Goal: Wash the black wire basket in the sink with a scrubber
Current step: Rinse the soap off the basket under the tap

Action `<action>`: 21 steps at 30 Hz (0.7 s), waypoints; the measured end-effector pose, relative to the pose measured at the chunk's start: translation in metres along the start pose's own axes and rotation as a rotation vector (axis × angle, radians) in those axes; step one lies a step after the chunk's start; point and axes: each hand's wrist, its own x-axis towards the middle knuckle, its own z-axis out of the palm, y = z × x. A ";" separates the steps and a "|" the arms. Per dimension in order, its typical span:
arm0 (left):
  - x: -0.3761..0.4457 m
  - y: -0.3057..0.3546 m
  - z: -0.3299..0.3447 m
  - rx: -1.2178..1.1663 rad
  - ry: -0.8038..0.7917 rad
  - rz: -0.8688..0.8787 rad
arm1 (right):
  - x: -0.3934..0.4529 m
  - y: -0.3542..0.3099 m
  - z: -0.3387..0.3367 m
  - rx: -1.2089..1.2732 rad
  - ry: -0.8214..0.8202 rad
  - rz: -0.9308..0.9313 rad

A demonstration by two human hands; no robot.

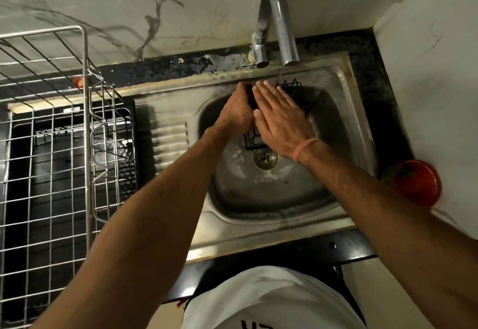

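The black wire basket (292, 88) is held over the steel sink (344, 111), under a thin stream of water from the tap (282, 28). My left hand (239, 110) grips its left edge with curled fingers. My right hand (280, 121) lies flat on the basket with straight fingers, covering most of it. Only the basket's far corner and a lower corner near the drain (265, 158) show. No scrubber is visible.
A metal wire dish rack (64, 126) stands on the left over a black tray. A red round container (416, 182) sits on the dark counter at the right. The wall rises close behind the tap.
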 end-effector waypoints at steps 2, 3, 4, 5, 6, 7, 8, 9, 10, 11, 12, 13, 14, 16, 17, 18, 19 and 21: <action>-0.003 -0.005 -0.001 -0.102 -0.048 -0.034 | 0.001 0.003 -0.002 0.021 0.035 0.088; -0.004 -0.006 0.000 -0.141 -0.072 -0.044 | 0.002 0.005 -0.002 0.025 0.051 0.182; -0.006 -0.006 0.003 -0.174 -0.088 -0.044 | 0.004 0.004 -0.002 0.029 0.062 0.264; -0.009 -0.004 0.005 -0.174 -0.084 -0.028 | 0.006 -0.002 -0.002 0.031 0.059 0.303; -0.010 -0.002 0.009 -0.146 -0.073 0.003 | 0.009 -0.009 -0.002 0.032 0.043 0.274; -0.013 0.002 0.011 -0.062 -0.059 0.035 | 0.012 -0.017 -0.001 0.030 0.020 0.184; -0.014 0.002 0.013 0.039 -0.037 0.069 | 0.013 -0.022 0.001 0.030 -0.003 0.068; -0.015 0.001 0.015 0.130 -0.018 0.091 | 0.013 -0.022 0.001 0.040 -0.027 -0.029; -0.014 -0.001 0.017 0.190 -0.011 0.120 | 0.014 -0.016 0.000 0.039 -0.048 -0.077; -0.014 -0.001 0.018 0.211 -0.016 0.124 | 0.014 -0.006 -0.003 0.039 -0.051 -0.083; -0.012 -0.004 0.020 0.185 -0.016 0.087 | 0.014 0.005 -0.006 0.028 -0.043 -0.042; -0.010 -0.004 0.020 0.114 -0.001 0.036 | 0.011 0.019 -0.009 0.024 -0.032 0.046; -0.009 -0.005 0.019 0.046 0.016 -0.008 | 0.007 0.032 -0.011 0.047 -0.026 0.171; -0.010 -0.002 0.019 -0.008 0.042 -0.084 | 0.001 0.048 -0.014 0.076 -0.014 0.353; -0.010 -0.002 0.021 -0.020 0.046 -0.093 | -0.002 0.047 -0.013 0.040 -0.011 0.378; -0.011 0.000 0.022 -0.036 0.057 -0.073 | -0.004 0.041 -0.012 -0.008 -0.012 0.361; -0.013 0.004 0.022 -0.026 0.071 -0.060 | -0.004 0.029 -0.011 -0.038 -0.006 0.313; -0.015 0.008 0.020 0.015 0.059 -0.018 | -0.004 0.003 -0.007 -0.054 -0.025 0.160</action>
